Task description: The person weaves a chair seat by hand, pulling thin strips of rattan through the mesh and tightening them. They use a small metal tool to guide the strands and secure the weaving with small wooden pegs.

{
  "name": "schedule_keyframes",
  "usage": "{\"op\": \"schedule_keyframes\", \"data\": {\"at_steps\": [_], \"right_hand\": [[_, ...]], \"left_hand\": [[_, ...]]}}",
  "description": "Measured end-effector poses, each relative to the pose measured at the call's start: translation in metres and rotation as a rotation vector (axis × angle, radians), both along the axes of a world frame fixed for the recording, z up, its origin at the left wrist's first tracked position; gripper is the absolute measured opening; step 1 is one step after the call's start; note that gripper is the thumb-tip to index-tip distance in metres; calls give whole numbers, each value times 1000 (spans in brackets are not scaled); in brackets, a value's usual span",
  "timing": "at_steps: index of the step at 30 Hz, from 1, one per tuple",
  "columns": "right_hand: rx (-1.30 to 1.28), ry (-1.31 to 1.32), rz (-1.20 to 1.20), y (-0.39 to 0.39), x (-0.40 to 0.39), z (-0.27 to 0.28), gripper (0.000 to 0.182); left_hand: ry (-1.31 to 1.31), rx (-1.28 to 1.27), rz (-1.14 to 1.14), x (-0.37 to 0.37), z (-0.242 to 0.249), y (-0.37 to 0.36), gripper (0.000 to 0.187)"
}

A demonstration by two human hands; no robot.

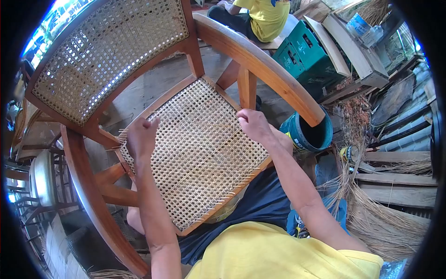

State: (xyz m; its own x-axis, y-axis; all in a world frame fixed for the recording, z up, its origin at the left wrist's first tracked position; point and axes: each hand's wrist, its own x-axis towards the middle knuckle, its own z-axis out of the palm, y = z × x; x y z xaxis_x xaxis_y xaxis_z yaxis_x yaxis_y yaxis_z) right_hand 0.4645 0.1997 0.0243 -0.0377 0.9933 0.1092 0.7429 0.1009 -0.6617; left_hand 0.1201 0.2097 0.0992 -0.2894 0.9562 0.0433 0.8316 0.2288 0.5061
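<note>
A wooden armchair frame holds a woven cane seat [204,153], which lies in front of me over my lap. Loose cane ends stick out along its front and left edges. My left hand [141,138] is closed above the left side of the seat. At the seat's right edge, near the armrest post, my right hand [254,124] is also closed, fingers curled. Whatever is pinched in either hand is too thin or hidden to make out. The chair's cane backrest [111,56] rises at the far left.
The curved right armrest [269,60] arches beyond my right hand; the left armrest [88,186] runs beside my left forearm. A teal bucket [316,132] stands at right, near green crates [302,51]. Cane strands [381,218] lie lower right. Another person [267,21] in yellow sits behind.
</note>
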Motion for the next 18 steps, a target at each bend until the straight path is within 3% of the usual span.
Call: {"op": "schedule_keyframes", "data": {"at_steps": [2, 4, 5, 8, 10, 12, 13, 14, 16, 17, 18], "right_hand": [[9, 0, 60, 5, -14, -5, 19], [236, -349, 323, 5, -28, -3, 18], [207, -391, 376, 7, -31, -10, 17], [181, -180, 370, 7, -36, -20, 14], [248, -182, 373, 15, -35, -21, 16], [-277, 728, 179, 16, -31, 1, 17], [-222, 817, 135, 15, -26, 9, 18], [-224, 820, 135, 13, -19, 13, 18], [-239, 285, 19, 13, -5, 19, 17], [-149, 37, 22, 14, 0, 6, 17], [-149, 39, 19, 13, 2, -9, 17]], "left_hand": [[-63, 53, -18, 7, 22, -5, 44], [-181, 145, -22, 15, 29, -3, 44], [-222, 108, -24, 20, 28, -1, 41], [-325, 71, -92, 27, -3, 6, 34], [-230, -68, -146, 38, -32, 7, 26], [-134, -142, -306, 53, -52, 7, 26], [245, -309, -568, 58, -67, 13, 30], [248, -312, -567, 70, -57, 8, 30], [-198, -564, -375, 104, -38, -3, 33], [-195, -563, -378, 115, -35, -2, 33], [-6, -567, -537, 124, -32, -1, 35]]}}
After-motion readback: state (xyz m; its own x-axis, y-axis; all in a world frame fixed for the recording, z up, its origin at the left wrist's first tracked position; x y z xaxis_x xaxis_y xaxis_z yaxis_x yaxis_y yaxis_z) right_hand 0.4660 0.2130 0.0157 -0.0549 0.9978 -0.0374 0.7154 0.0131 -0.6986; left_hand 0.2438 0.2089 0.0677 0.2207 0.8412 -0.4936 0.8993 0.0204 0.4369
